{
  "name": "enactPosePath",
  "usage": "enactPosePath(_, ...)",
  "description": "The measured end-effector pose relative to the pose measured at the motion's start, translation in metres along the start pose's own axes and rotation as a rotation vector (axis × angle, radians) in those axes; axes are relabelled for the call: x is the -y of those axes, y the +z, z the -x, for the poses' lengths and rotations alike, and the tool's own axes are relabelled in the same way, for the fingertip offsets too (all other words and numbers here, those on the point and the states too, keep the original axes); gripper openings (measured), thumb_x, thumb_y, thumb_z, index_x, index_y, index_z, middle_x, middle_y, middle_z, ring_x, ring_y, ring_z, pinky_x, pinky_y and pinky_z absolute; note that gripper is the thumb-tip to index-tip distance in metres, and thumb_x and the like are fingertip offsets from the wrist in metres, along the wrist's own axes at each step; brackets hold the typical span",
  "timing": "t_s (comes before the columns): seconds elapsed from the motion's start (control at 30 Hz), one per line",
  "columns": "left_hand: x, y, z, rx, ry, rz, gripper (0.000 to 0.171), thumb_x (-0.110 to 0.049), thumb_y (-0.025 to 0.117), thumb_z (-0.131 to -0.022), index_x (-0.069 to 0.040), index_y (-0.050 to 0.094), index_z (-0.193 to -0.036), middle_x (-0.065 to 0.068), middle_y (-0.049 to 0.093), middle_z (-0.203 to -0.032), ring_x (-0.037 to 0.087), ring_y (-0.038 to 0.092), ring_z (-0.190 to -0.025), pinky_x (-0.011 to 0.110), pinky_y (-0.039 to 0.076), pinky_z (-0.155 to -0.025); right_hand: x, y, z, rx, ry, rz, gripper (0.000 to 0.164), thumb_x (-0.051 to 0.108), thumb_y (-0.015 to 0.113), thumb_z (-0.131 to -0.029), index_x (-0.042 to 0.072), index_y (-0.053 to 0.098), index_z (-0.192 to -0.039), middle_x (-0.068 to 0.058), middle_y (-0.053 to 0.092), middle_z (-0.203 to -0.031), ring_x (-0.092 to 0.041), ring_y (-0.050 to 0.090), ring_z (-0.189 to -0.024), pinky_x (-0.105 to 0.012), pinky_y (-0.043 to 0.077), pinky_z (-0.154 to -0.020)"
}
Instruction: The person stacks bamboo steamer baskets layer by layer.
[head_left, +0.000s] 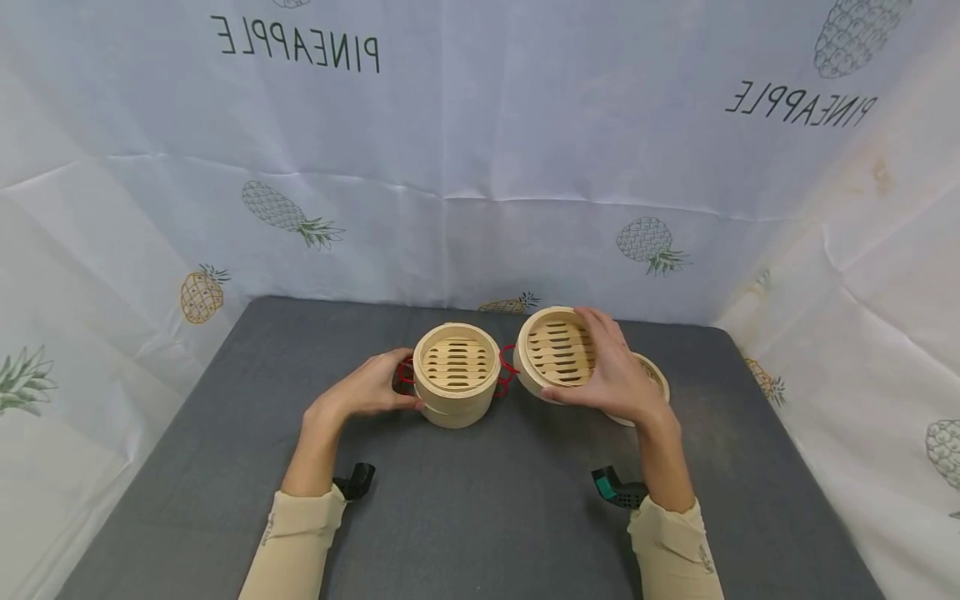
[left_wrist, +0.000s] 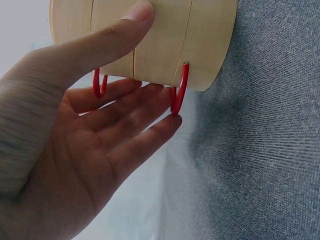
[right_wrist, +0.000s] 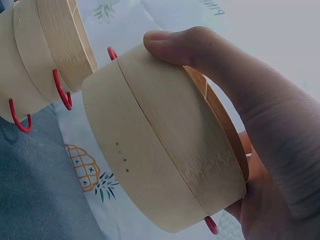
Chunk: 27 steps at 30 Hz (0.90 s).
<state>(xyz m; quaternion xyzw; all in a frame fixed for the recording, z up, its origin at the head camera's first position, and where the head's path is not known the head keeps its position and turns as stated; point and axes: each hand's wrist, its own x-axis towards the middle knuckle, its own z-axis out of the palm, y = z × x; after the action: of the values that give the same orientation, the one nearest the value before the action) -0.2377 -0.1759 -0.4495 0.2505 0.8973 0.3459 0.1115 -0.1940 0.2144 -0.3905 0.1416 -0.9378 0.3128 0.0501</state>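
Observation:
A round bamboo steamer stack with a slatted top and red handles stands on the table in the head view. My left hand grips its left side, the thumb against the wall and the fingers around the red handles. My right hand holds another bamboo steamer basket, tilted and raised, just right of the stack. In the right wrist view, the thumb lies on this steamer basket's wall. Partly hidden behind the right hand is a third round bamboo piece on the table.
The dark grey table runs back to a white curtain printed with pineapples. That curtain also hangs along both sides. A black wrist device sticks out by the left cuff, another by the right.

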Motion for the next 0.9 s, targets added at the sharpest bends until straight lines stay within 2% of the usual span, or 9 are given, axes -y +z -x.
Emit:
enactPosePath(0.43, -0.001, 0.000, 0.000, -0.001, -0.003, -0.002, 0.080, -0.027, 0.093, -0.087, 0.008, 0.055, -0.148, 0.020, 0.073, -0.129, 0.031, 0.074, -0.115, 0.049, 0.064, -0.100, 0.011, 0.006, -0.007, -0.027, -0.013, 0.004, 0.127, 0.053, 0.098, -0.070, 0.015, 0.030, -0.171, -0.015, 0.029, -0.176, -0.039, 0.032, -0.161, -0.071, 0.040, -0.121)
enactPosePath(0.7, -0.001, 0.000, 0.001, -0.002, -0.002, 0.000, 0.080, -0.026, 0.093, -0.087, 0.008, 0.054, -0.148, 0.021, 0.073, -0.130, 0.032, 0.075, -0.115, 0.050, 0.064, -0.100, 0.021, 0.005, -0.013, 0.002, -0.011, 0.006, 0.124, 0.055, 0.093, -0.075, 0.016, 0.027, -0.172, -0.015, 0.027, -0.177, -0.039, 0.035, -0.160, -0.070, 0.042, -0.121)
enactPosePath(0.9, -0.002, -0.001, 0.002, -0.007, 0.006, -0.013, 0.079, -0.026, 0.094, -0.087, 0.008, 0.056, -0.147, 0.019, 0.074, -0.128, 0.031, 0.075, -0.114, 0.049, 0.064, -0.099, 0.026, 0.008, -0.018, 0.012, -0.014, 0.004, 0.124, 0.056, 0.093, -0.074, 0.015, 0.027, -0.172, -0.015, 0.027, -0.177, -0.040, 0.034, -0.161, -0.071, 0.040, -0.123)
